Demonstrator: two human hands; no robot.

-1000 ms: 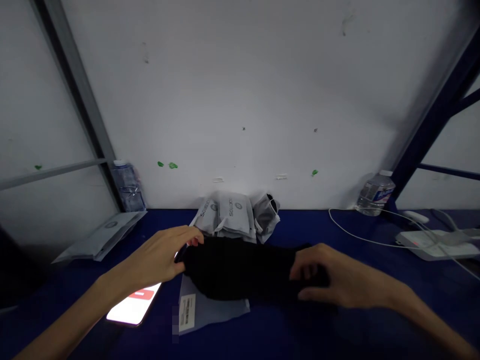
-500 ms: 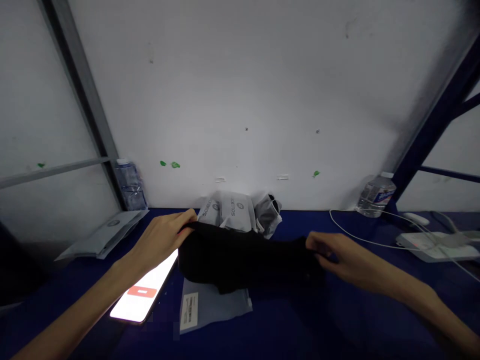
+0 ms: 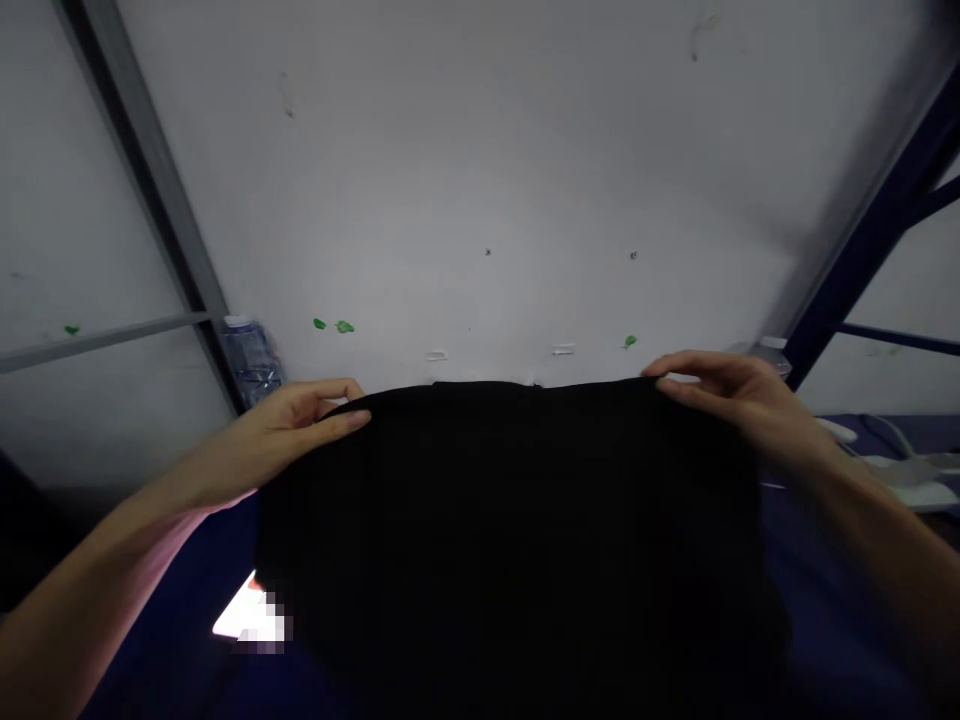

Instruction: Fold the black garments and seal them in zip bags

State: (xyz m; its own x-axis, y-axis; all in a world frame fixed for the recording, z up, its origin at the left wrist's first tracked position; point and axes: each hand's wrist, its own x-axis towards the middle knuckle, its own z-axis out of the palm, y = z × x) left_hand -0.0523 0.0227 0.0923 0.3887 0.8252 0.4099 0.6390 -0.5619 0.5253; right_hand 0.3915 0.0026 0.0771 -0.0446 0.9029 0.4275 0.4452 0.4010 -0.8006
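A black cloth garment (image 3: pixel 517 530) hangs spread between my hands, its upper edge pulled nearly straight; its exact kind cannot be made out. My left hand (image 3: pixel 319 420) pinches the upper left part between thumb and fingers. At the upper right, my right hand (image 3: pixel 720 385) grips the same edge in a pinch. The cloth covers the middle of the blue tabletop and hides what lies behind it. A lit phone (image 3: pixel 251 612) shows partly at the cloth's lower left side.
A clear plastic bottle (image 3: pixel 251 360) stands by the wall at left. Another bottle (image 3: pixel 772 352) is mostly hidden behind my right hand. On the right lie a white power strip (image 3: pixel 919 490) and cables. A white wall (image 3: pixel 480 180) rises behind the blue table (image 3: pixel 202 590).
Both hands have risen and the bunched black garment has opened into a wide hanging sheet. It now hides the packaged items and the plastic bag on the table.
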